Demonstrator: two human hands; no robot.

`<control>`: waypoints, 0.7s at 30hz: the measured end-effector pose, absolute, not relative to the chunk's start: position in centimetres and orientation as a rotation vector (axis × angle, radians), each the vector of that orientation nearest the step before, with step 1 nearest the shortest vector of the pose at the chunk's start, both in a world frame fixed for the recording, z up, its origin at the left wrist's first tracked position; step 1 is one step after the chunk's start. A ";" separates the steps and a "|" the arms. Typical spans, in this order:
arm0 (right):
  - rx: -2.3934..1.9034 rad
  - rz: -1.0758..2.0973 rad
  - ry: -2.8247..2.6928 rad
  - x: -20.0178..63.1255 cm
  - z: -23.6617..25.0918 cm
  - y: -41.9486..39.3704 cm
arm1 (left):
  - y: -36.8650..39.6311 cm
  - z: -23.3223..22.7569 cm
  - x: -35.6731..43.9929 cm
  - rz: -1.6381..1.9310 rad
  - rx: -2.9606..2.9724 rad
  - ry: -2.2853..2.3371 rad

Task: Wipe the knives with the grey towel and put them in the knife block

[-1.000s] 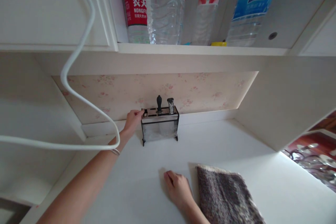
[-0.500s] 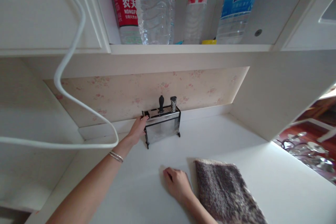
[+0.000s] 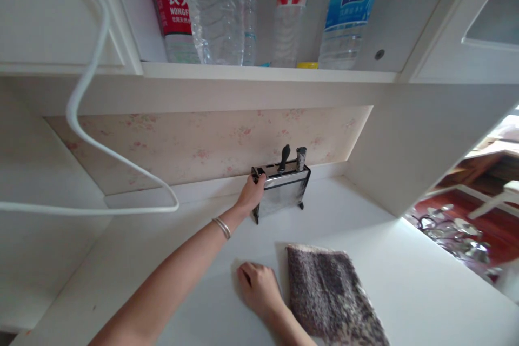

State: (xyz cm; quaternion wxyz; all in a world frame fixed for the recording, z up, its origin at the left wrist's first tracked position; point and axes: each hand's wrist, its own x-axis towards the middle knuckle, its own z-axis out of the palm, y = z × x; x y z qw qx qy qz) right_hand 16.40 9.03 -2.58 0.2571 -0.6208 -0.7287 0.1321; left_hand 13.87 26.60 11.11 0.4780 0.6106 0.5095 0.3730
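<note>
Now my left hand [image 3: 252,192] is gripping the knife rack's [image 3: 281,190] left end; sliding it level keeps it upright, right hand [image 3: 256,287] pressing flat beside the cloth [image 3: 329,294].

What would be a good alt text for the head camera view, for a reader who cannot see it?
The left hand grips the left end of a metal knife holder standing on a white counter by the wall. The right hand rests flat on the counter beside a speckled cloth; water bottles stand on the shelf above.

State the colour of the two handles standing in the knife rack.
Black handle and silvery one, head view.
</note>
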 end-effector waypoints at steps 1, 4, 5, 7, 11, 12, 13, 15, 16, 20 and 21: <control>-1.681 0.356 -1.980 16.4 -2.6 9.0 | 26.7 11.1 14.8 0.911 1.491 1.225; -1.669 0.363 -1.988 16.5 -2.5 9.1 | 27.2 11.1 16.9 0.917 1.476 1.159; -1.669 0.368 -1.988 16.6 -2.5 9.1 | 27.3 11.1 17.3 0.917 1.468 1.140; -1.674 0.383 -1.983 16.6 -2.5 9.2 | 27.6 10.8 17.9 0.920 1.444 1.114; -1.679 0.396 -1.979 16.6 -2.6 9.2 | 26.8 9.4 17.1 0.937 1.380 1.121; -1.678 0.392 -1.982 16.6 -2.6 9.2 | 26.3 8.8 16.5 0.942 1.359 1.132; -1.678 0.384 -1.987 16.5 -2.6 9.2 | 25.6 8.2 15.7 0.944 1.335 1.142; -1.684 0.374 -2.001 16.5 -2.5 9.2 | 23.9 6.8 13.9 0.939 1.273 1.159; -1.689 0.374 -2.007 16.5 -2.5 9.2 | 22.9 6.1 12.8 0.936 1.242 1.166; -1.680 0.392 -2.021 16.3 -2.2 9.0 | 18.2 3.6 7.7 0.958 1.161 1.206; -1.672 0.398 -2.018 16.3 -2.2 9.0 | 17.0 3.1 6.3 0.963 1.148 1.214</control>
